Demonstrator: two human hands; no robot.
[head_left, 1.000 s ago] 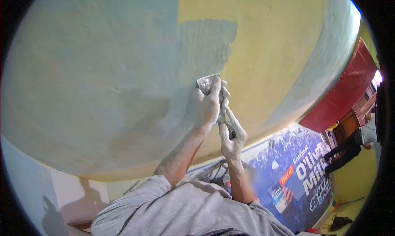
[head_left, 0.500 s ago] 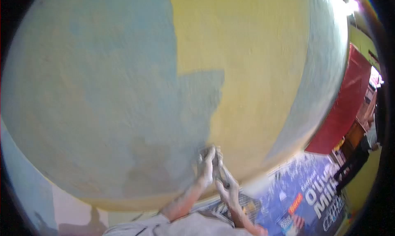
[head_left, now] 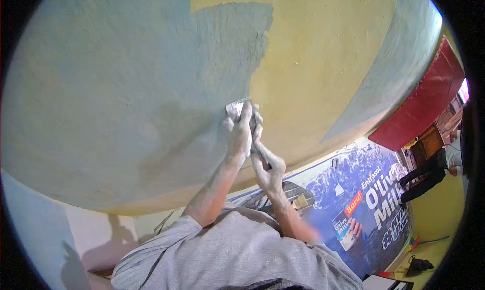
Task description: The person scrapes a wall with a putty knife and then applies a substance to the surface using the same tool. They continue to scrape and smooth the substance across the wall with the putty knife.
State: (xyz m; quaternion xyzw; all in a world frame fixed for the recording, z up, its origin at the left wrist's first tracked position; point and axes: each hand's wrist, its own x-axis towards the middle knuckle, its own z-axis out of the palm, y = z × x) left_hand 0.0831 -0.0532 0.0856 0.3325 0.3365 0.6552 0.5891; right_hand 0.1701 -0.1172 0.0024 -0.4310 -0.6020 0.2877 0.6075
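A flat scraper (head_left: 235,108) with whitish paste on its blade rests against the painted surface (head_left: 313,62), beside the border between the grey-blue and yellow areas. My left hand (head_left: 239,133), coated in white, is closed around the scraper, its thumb or a finger stretched along the blade. Just below and to the right, my right hand (head_left: 268,170) is also whitened and wraps the lower part of the tool, with a dark bit showing between its fingers. The hands touch or nearly touch, and they hide most of the handle.
A blue printed banner (head_left: 323,199) lies below right, near a dark tray (head_left: 298,194) holding something yellowish. A red panel (head_left: 422,98) borders the right side. Another person (head_left: 429,171) in dark trousers is at the far right. A black object (head_left: 419,264) lies lower right.
The view has shifted, so the painted patch and both hands appear higher in the picture. The scraper blade and more of the grey shirt now show. Both hands remain together on the tool.
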